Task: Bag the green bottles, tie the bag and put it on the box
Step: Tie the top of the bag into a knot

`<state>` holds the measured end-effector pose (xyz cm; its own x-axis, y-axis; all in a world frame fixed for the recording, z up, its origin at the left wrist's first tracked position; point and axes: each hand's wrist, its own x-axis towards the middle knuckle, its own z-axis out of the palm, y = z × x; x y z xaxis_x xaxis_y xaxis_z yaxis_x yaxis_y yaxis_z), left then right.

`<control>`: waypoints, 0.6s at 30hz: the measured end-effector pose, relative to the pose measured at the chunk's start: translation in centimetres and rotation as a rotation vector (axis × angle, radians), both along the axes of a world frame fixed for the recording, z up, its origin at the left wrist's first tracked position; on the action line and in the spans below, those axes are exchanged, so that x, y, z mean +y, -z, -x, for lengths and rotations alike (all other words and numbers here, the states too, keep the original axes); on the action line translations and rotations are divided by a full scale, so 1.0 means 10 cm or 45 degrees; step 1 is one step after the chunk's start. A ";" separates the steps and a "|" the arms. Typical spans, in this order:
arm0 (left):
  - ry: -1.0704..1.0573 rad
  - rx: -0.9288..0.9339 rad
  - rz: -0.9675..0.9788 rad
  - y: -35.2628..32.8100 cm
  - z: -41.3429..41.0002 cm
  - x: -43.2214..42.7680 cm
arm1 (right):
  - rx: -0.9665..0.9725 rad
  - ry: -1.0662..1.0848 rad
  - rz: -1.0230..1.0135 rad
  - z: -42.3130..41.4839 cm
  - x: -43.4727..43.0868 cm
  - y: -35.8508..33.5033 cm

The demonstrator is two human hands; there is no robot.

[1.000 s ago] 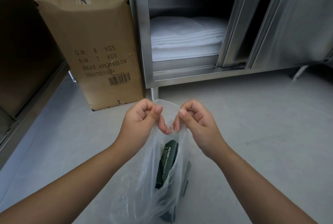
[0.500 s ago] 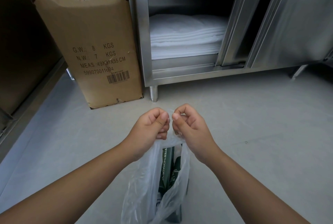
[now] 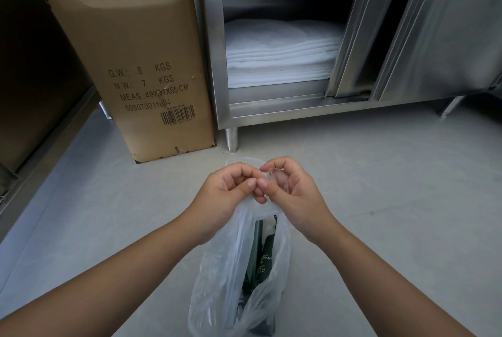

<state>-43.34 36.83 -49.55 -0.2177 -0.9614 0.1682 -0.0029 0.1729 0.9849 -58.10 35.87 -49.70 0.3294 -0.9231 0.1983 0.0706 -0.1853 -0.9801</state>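
A thin clear plastic bag point(image 3: 225, 277) hangs below my hands, just above the grey floor. Dark green bottles point(image 3: 264, 258) with white lettering show through its open slit. My left hand point(image 3: 225, 195) pinches one bag handle between thumb and curled fingers. My right hand point(image 3: 290, 190) pinches the other handle, with a loop of plastic held between its fingertips. The two hands touch each other over the bag's mouth. The tall brown cardboard box point(image 3: 130, 59) stands upright on the floor beyond the hands, to the left.
A stainless steel cabinet point(image 3: 407, 38) stands behind, its sliding door open on a stack of folded white cloths point(image 3: 279, 54). A cabinet leg point(image 3: 231, 138) stands near the box. A dark unit with a metal rail point(image 3: 40, 146) runs along the left.
My hands have come closer together and now touch, with the handles crossing between the fingertips. The bag's top has drawn narrower than a second ago.
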 end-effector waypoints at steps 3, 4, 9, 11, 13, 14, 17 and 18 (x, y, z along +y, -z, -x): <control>-0.003 -0.019 -0.001 0.00 0.00 0.00 | 0.017 0.030 -0.012 0.02 -0.01 0.01; -0.003 -0.020 -0.001 -0.01 0.00 0.00 | 0.024 0.042 -0.018 0.02 -0.01 0.01; -0.043 -0.011 -0.056 -0.01 0.02 -0.02 | 0.033 0.067 -0.022 0.01 -0.01 0.01; -0.084 -0.021 -0.080 0.00 0.01 -0.03 | 0.057 0.092 -0.018 0.00 -0.02 0.01; -0.149 -0.123 -0.033 0.02 0.00 -0.04 | 0.084 0.168 -0.020 0.00 -0.04 0.01; -0.188 -0.223 0.010 0.03 -0.01 -0.03 | 0.099 0.217 -0.023 0.01 -0.05 0.02; -0.287 -0.525 0.134 0.05 -0.04 -0.02 | 0.130 0.320 -0.044 0.03 -0.08 0.03; -0.300 -0.589 0.166 0.05 -0.05 -0.01 | 0.130 0.342 -0.055 0.03 -0.09 0.03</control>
<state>-42.88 36.71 -50.10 -0.0780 -0.9708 0.2270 -0.4852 0.2359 0.8420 -58.40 34.94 -50.03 0.0880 -0.9869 0.1356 -0.0746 -0.1423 -0.9870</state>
